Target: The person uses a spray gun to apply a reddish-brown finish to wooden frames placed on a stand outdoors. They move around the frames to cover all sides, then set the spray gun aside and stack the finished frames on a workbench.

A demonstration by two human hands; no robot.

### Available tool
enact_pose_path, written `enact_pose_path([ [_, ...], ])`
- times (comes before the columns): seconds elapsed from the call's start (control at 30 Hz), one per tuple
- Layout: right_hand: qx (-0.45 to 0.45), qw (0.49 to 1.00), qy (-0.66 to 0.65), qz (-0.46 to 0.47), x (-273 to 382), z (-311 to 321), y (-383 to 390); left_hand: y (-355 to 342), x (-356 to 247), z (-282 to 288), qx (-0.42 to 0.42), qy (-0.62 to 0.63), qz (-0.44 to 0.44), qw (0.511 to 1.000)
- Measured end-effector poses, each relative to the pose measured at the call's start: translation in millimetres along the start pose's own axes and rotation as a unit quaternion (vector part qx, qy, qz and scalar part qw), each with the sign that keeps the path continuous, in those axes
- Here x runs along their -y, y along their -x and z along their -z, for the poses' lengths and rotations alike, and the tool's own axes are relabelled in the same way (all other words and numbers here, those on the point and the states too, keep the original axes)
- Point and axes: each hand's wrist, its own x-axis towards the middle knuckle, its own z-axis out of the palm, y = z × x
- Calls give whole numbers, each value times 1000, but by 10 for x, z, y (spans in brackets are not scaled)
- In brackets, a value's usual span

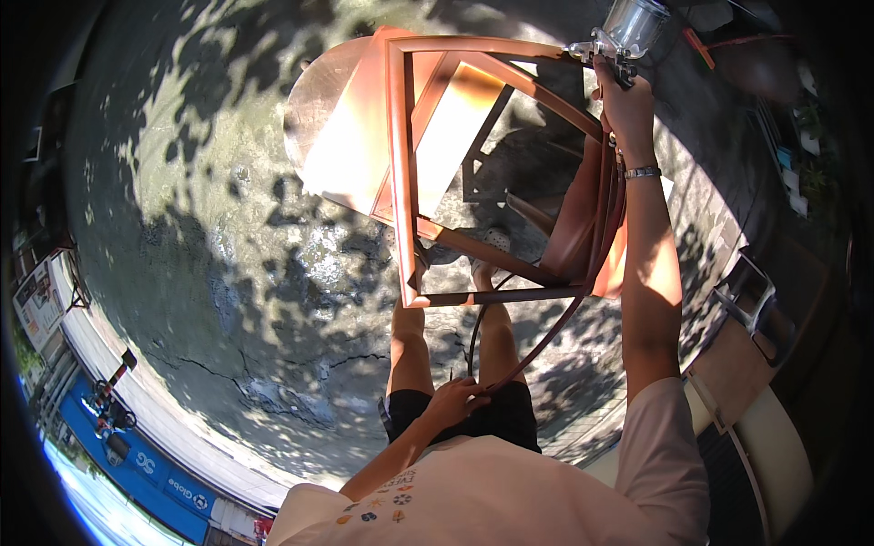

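In the upper right of the frame the person's right hand (pixel 622 96) is stretched out at arm's length, its fingers wrapped tight around the grip of a metal spray gun (pixel 608 47); a wristwatch (pixel 643 172) sits on that wrist. The gun carries a shiny metal cup (pixel 636 23) on top, the usual gravity feed so liquid runs down into the nozzle; what the cup holds cannot be seen through its closed metal wall. The nozzle looks to be aimed leftward at the top rail of a reddish-brown wooden furniture frame (pixel 405 173), which fills the upper centre and stands on a round drum-like stand (pixel 314 109), apparently raised so every side can be reached. The frame is open, bare rails and a panel with nothing resting inside it, and its surface shines wet-looking in the sun. A reddish hose (pixel 583 291) runs from the gun down the right side of the frame to the lower centre, where the left hand (pixel 455 399) has its fingers closed around it near the waist, seemingly keeping the line gathered away from the coated wood. Below lies cracked concrete ground (pixel 228 300), dappled with leaf shadow.
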Motion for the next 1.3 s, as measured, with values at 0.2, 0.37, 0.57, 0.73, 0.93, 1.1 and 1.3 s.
enact_pose_path([
  [0.2, -131, 989, 35, -59, -615, 926, -196, -206, -288, -75, 35, -24, 11, 999],
  [0.37, -282, 957, 50, -40, -1490, 1261, -171, -157, -221, -188, 48, -25, 56, 997],
  [0.57, -185, 965, -186, -28, -1381, 561, 611, 136, 396, -474, 113, -42, 131, 984],
  [0.73, -66, 967, -246, -17, -876, -424, 1020, 243, 559, -466, 182, -40, 176, 967],
  [0.93, 12, 954, -261, 147, -445, -1327, 1357, 365, 791, -379, 192, -59, 138, 970],
  [1.1, 65, 935, -297, 183, 259, -1345, 1992, 504, 910, -146, 191, -118, 123, 967],
  [1.3, 78, 966, -243, 31, 390, 131, 2716, 433, 1073, -260, 244, -195, 92, 945],
])
